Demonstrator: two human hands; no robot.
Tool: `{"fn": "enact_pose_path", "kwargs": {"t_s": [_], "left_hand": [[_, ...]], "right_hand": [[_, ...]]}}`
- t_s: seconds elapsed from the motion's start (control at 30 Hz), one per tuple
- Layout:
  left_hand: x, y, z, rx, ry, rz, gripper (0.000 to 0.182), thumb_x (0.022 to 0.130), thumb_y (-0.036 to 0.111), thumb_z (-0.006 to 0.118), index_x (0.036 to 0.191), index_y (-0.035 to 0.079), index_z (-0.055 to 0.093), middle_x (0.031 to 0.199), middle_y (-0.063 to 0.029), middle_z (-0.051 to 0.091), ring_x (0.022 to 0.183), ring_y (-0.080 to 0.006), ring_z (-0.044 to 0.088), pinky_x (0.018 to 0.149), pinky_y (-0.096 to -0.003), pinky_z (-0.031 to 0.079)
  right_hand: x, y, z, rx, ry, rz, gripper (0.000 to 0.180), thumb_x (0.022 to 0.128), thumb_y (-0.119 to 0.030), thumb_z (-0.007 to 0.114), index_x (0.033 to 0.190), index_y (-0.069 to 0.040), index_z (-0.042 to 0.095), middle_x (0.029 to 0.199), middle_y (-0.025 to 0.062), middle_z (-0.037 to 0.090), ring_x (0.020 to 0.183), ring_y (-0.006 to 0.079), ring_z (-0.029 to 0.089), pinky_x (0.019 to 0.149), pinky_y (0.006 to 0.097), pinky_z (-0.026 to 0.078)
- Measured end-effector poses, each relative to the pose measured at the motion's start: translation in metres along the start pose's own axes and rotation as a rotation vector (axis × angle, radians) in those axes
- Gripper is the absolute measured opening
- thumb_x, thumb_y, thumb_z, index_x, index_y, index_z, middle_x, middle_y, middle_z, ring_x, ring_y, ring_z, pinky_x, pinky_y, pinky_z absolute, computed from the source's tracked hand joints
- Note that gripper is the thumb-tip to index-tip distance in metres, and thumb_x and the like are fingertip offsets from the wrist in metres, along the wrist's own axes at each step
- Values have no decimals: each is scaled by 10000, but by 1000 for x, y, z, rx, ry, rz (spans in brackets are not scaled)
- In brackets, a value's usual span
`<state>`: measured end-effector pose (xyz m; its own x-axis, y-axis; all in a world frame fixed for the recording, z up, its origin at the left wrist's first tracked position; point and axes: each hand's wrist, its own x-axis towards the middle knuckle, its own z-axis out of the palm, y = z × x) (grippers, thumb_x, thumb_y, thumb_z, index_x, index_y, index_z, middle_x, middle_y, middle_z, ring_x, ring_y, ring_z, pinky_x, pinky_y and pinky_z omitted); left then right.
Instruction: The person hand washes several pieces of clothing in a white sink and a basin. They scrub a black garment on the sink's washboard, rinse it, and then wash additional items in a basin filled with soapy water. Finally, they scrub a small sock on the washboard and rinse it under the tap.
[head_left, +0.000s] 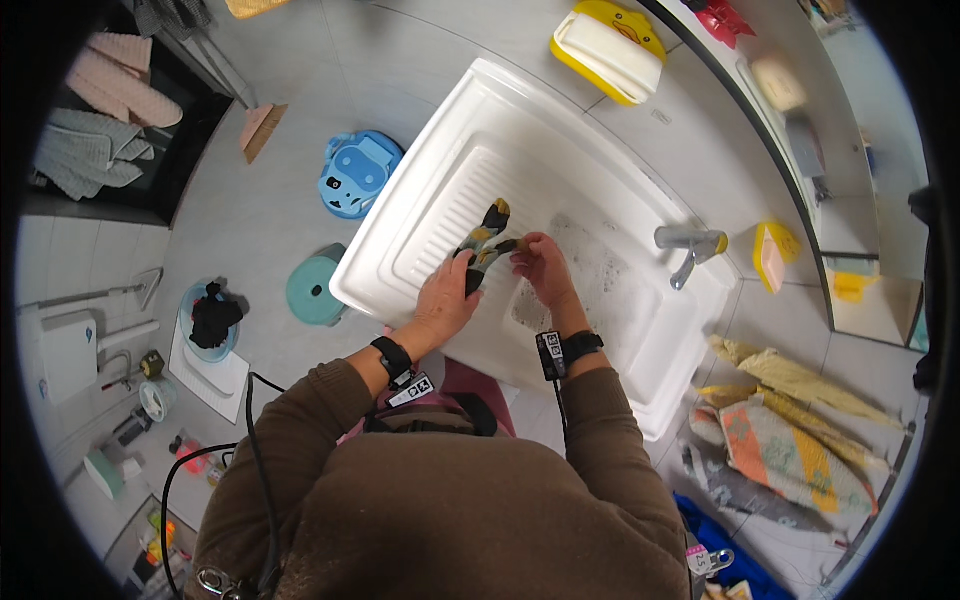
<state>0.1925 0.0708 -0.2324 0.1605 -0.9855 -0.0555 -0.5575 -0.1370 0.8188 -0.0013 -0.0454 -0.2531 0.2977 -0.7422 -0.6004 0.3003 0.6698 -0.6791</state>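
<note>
A small patterned sock (475, 241) in black, grey and mustard is held over the ribbed washboard (448, 196) of a white laundry sink (660, 319). It looks like a sock, though its folds hide the full shape. My left hand (448, 296) grips the lower left part, with a black end showing under the fingers. A mustard-tipped black part sticks up above that hand. Over at the right, my right hand (545, 268) pinches another black and mustard end between thumb and fingers. Grey, foamy water (570, 281) lies in the basin just beyond my right hand.
A chrome faucet (686, 244) stands at the basin's right. Yellow duck-shaped holders (637, 45) hang on the wall. Left of the sink are a blue cartoon stool (360, 176), a teal round stool (313, 289) and a blue basin (229, 341) with black cloth. Towels (787, 454) hang at right.
</note>
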Motion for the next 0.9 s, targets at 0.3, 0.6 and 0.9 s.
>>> {"fn": "enact_pose_path", "kwargs": {"t_s": [0.3, 0.6, 0.9], "left_hand": [[18, 29, 14, 199, 69, 30, 231, 783, 86, 722, 973, 63, 592, 1102, -130, 592, 1025, -352, 586, 846, -455, 485], [37, 22, 39, 367, 167, 227, 249, 735, 7, 694, 958, 33, 586, 1154, -139, 595, 988, -332, 571, 853, -469, 466], [33, 19, 35, 398, 164, 42, 522, 690, 61, 733, 1197, 46, 608, 1071, -117, 588, 1022, -330, 540, 856, -438, 453]], "right_hand": [[52, -22, 2, -899, -44, -253, 245, 888, -150, 710, 1075, -39, 597, 878, 86, 676, 792, 186, 661, 657, 325, 542], [91, -30, 6, -1177, -142, -444, 247, 865, -168, 749, 1059, -33, 677, 928, 121, 713, 853, 275, 685, 782, 376, 543], [107, -18, -9, -1050, -170, -357, 181, 876, -113, 741, 1020, -22, 682, 924, 92, 724, 830, 187, 683, 767, 322, 539]]}}
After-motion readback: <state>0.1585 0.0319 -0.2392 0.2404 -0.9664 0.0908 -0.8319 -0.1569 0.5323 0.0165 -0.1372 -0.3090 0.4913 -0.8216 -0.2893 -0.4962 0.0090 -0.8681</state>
